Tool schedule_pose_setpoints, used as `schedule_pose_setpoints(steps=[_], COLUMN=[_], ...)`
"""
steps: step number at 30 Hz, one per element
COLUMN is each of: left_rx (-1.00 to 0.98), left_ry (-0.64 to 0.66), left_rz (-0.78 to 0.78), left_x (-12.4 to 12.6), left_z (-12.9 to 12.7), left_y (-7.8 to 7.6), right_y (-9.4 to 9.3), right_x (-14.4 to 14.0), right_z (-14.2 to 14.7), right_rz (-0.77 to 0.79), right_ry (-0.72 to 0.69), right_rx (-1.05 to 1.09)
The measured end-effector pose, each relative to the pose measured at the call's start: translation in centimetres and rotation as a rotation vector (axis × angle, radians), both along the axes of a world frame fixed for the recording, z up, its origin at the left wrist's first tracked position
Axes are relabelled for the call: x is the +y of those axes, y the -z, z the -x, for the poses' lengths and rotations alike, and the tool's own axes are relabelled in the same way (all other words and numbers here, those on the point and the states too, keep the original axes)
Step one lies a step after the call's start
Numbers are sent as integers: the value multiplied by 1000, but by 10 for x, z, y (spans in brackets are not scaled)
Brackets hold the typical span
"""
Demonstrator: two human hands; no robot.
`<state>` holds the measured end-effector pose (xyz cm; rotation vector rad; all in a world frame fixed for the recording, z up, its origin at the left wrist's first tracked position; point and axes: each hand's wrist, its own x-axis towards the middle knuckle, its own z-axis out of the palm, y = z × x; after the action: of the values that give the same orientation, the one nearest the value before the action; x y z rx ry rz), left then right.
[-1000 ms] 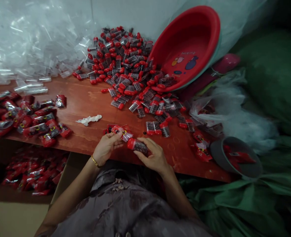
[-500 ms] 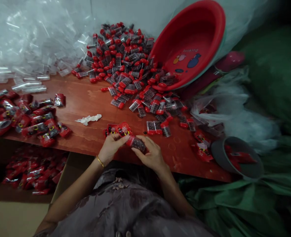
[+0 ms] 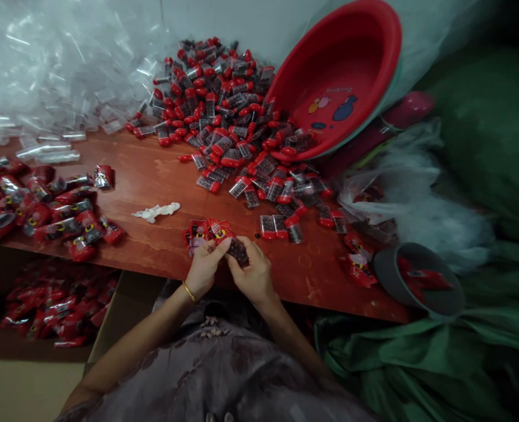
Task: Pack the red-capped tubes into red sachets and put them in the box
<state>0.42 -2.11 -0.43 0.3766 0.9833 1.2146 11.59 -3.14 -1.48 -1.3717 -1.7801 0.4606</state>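
Between my two hands, over the front edge of the table, is a small clear container (image 3: 238,252) with dark contents. My left hand (image 3: 205,266) pinches its left end with thumb and fingers, covering that end. My right hand (image 3: 254,274) is closed around the other end of its body. Just beyond my left fingers lie red printed wrappers (image 3: 217,227) on the table. A few red-capped containers (image 3: 280,226) rest to the right of my right hand.
A large heap of red-capped containers (image 3: 206,99) spills from a tilted red basin (image 3: 351,64). Clear plastic sleeves (image 3: 57,70) pile up at the back left. Red-wrapped pieces (image 3: 61,214) lie at left, above a filled cardboard box (image 3: 105,328). A grey tub (image 3: 386,275) sits at right.
My right hand has shifted left and closer to my left hand. The container has moved slightly left with it, and its red end is now covered by my left fingers.
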Motion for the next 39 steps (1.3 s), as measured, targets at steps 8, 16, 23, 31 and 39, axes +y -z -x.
schedule_pose_setpoints(steps=[8,16,23,31,39], left_rx=[34,-33,-34,266,1475], left_ry=[-33,198,-168,-511,274], left_rz=[-36,-75,127,-112,-575], left_x=[7,-3,10,20,28], left_z=[13,15,103,148,21], left_y=[-13,-6,-12,-14,21], right_y=[-7,-7,2,37,45], right_x=[0,13,49,50,36], right_z=[-2,10,-6,-53,-41], right_rz=[345,431,19,-56,-109], right_ry=[-120,-49,87,383,331], right_rx=[456,573,-169,-605,-504])
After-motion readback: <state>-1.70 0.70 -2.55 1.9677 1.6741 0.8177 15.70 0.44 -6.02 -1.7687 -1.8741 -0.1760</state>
